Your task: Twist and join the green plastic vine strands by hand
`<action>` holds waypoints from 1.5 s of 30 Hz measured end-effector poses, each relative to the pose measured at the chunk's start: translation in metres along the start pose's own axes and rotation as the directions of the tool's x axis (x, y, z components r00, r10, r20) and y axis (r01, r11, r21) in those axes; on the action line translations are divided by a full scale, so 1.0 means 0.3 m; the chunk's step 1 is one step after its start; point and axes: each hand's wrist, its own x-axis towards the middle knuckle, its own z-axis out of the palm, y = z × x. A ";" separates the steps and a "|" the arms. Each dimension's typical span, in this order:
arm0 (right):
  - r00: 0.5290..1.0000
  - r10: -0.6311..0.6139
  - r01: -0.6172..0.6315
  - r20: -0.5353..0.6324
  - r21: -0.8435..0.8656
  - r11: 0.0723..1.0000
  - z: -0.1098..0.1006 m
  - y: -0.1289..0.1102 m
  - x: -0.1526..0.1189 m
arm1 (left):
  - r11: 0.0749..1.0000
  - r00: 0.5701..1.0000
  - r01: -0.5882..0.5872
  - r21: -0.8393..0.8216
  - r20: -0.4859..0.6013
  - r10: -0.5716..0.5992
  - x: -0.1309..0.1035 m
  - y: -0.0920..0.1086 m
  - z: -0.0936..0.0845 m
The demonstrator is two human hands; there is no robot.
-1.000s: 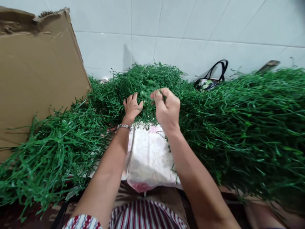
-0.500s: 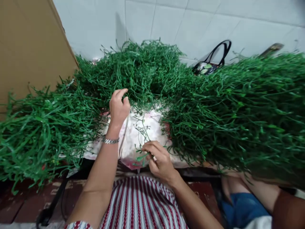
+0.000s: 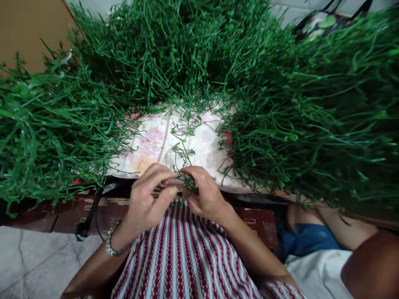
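Through the head camera I see both hands close together at the lower centre of the frame, by the near edge of a flower-printed sheet [image 3: 152,141]. The right hand [image 3: 207,195] pinches a thin green sprig [image 3: 183,153], whose stems stretch up over the sheet toward the frame's centre. The left hand [image 3: 148,197], a bracelet [image 3: 111,241] at its wrist, has its fingers curled just beside the sprig; I cannot tell whether they grip it. Green stems [image 3: 318,120] lie heaped at left, top and right. I also get cardboard [image 3: 31,33] upper left and a bag [image 3: 326,24] upper right.
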 end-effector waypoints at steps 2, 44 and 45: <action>0.999 -0.011 0.013 0.039 -0.035 0.999 0.006 -0.002 0.002 | 0.992 0.992 -0.064 0.104 0.114 0.052 -0.027 0.007 0.015; 0.937 0.153 -0.164 -0.314 -0.008 0.986 -0.230 -0.097 -0.005 | 0.928 0.932 -0.347 0.137 -0.055 0.357 0.083 0.091 0.052; 0.930 0.144 -0.151 -0.339 0.004 0.989 -0.223 -0.092 -0.003 | 0.961 0.960 -0.252 0.111 -0.097 0.263 0.076 0.090 0.048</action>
